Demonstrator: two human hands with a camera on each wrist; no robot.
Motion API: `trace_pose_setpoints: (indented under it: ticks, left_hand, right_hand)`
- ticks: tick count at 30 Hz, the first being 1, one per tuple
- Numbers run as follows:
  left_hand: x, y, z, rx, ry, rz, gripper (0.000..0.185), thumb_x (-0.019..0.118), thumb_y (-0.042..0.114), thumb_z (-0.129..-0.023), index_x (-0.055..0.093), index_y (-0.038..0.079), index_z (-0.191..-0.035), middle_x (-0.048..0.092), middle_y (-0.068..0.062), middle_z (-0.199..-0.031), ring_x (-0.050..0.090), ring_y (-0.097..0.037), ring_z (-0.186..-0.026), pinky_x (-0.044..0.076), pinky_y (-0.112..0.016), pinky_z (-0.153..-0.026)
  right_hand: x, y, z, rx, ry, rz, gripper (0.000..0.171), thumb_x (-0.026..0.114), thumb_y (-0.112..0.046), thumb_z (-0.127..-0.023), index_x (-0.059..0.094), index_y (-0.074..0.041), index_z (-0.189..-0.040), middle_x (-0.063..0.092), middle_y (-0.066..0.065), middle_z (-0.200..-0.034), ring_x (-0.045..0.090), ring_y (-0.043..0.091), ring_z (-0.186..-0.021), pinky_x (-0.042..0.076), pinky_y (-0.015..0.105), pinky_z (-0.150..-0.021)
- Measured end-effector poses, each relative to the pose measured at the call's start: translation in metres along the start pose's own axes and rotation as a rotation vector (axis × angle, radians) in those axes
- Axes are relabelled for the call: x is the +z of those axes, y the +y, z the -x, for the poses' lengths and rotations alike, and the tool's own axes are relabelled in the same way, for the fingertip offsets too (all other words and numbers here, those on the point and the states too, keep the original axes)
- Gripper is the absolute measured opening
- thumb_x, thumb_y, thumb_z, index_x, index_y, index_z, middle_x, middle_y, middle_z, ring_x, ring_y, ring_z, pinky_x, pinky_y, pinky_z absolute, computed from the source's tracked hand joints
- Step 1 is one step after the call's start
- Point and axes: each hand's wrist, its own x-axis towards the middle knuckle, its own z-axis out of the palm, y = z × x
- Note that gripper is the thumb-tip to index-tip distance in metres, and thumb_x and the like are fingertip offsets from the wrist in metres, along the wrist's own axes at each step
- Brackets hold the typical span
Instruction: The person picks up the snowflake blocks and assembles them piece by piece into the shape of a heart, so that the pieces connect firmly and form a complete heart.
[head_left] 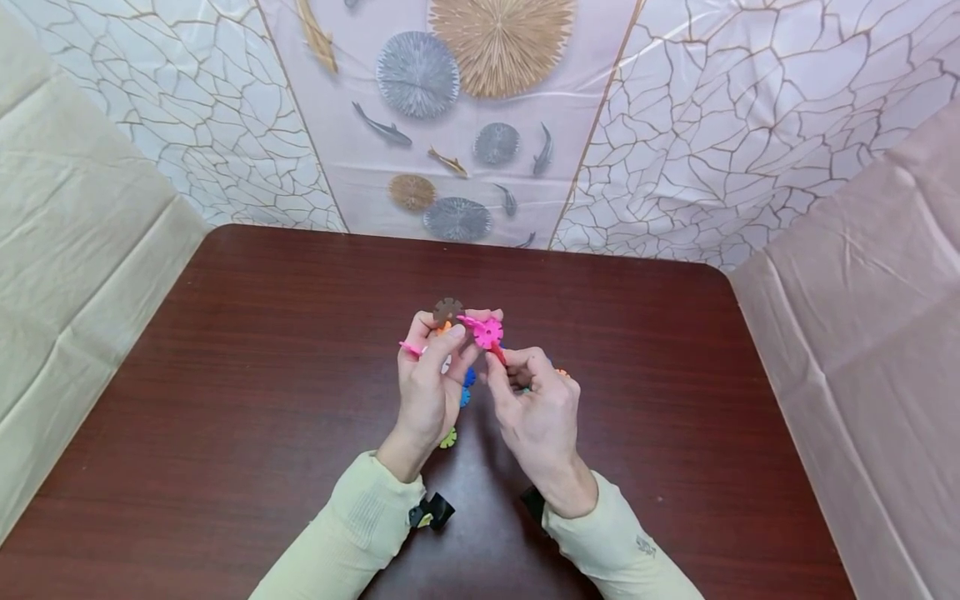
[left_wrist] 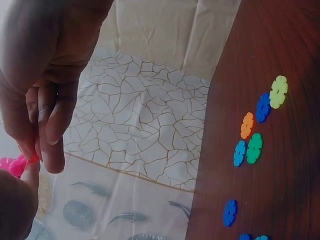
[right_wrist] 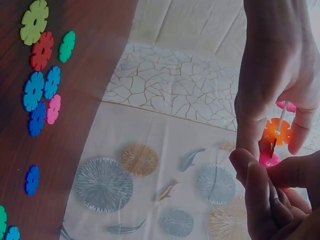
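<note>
Pale sleeves [head_left: 371, 504] lead to 2 hands [head_left: 426, 390] pinching notched discs [head_left: 489, 335] between them above the table [head_left: 300, 375].

Dark brown table [head_left: 262, 367] before a gold-veined white backdrop [head_left: 697, 142]

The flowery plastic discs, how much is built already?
Done: a brown notched plastic disc and an orange notched disc look joined, in the left hand. In hand: the right hand pinches a red plastic piece against a bright pink notched disc. Left: a lime-green notched disc and other loose ones lie on the brown table.
</note>
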Motion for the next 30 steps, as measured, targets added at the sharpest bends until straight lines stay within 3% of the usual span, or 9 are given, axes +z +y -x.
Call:
trace_pose_setpoints:
  ticks: [8, 13, 19, 24, 30]
  left_hand:
    - [0.001, -0.006, 0.003, -0.019, 0.080, 0.031, 0.007, 0.054, 0.008, -0.096, 0.049, 0.005, -0.100, 0.067, -0.023, -0.111, 0.059, -0.043, -0.113, 0.046, -0.046, -0.098]
    - [-0.001, -0.004, 0.001, 0.006, 0.010, 0.055, 0.007, 0.051, 0.007, -0.098, 0.048, 0.004, -0.103, 0.063, -0.027, -0.118, 0.052, -0.048, -0.120, 0.043, -0.049, -0.101]
    - [-0.010, 0.004, -0.007, -0.113, -0.081, 0.175, 0.016, 0.043, 0.010, -0.099, 0.052, 0.005, -0.112, 0.060, -0.023, -0.124, 0.049, -0.044, -0.126, 0.036, -0.048, -0.108]
    - [-0.013, 0.007, -0.010, -0.232, -0.173, 0.271, 0.024, 0.042, 0.015, -0.099, 0.054, 0.010, -0.120, 0.050, -0.025, -0.138, 0.041, -0.044, -0.133, 0.028, -0.049, -0.114]
    - [-0.014, 0.008, -0.011, -0.301, -0.199, 0.296, 0.032, 0.043, 0.017, -0.099, 0.051, 0.006, -0.127, 0.047, -0.026, -0.139, 0.038, -0.044, -0.135, 0.026, -0.049, -0.115]
  right_hand:
    - [-0.005, -0.008, -0.007, -0.014, 0.023, -0.054, 0.014, 0.075, 0.001, -0.082, 0.068, 0.002, -0.094, 0.073, 0.010, -0.077, 0.068, 0.014, -0.056, 0.052, 0.019, -0.047]
    - [-0.008, -0.005, -0.011, -0.039, -0.017, 0.000, 0.019, 0.077, -0.003, -0.081, 0.066, 0.002, -0.096, 0.073, 0.007, -0.080, 0.070, 0.012, -0.061, 0.053, 0.019, -0.050]
    - [-0.009, 0.005, -0.009, -0.044, -0.096, 0.069, 0.031, 0.082, -0.015, -0.074, 0.068, -0.002, -0.098, 0.073, 0.006, -0.083, 0.066, 0.011, -0.063, 0.054, 0.019, -0.057]
    - [-0.009, 0.011, -0.009, -0.068, -0.054, 0.123, 0.033, 0.083, -0.030, -0.071, 0.070, -0.006, -0.090, 0.071, 0.003, -0.075, 0.063, 0.010, -0.060, 0.054, 0.023, -0.055]
    - [-0.011, 0.012, -0.008, -0.053, -0.064, 0.089, 0.031, 0.088, -0.015, -0.066, 0.073, -0.005, -0.091, 0.071, 0.002, -0.077, 0.060, 0.010, -0.058, 0.053, 0.025, -0.053]
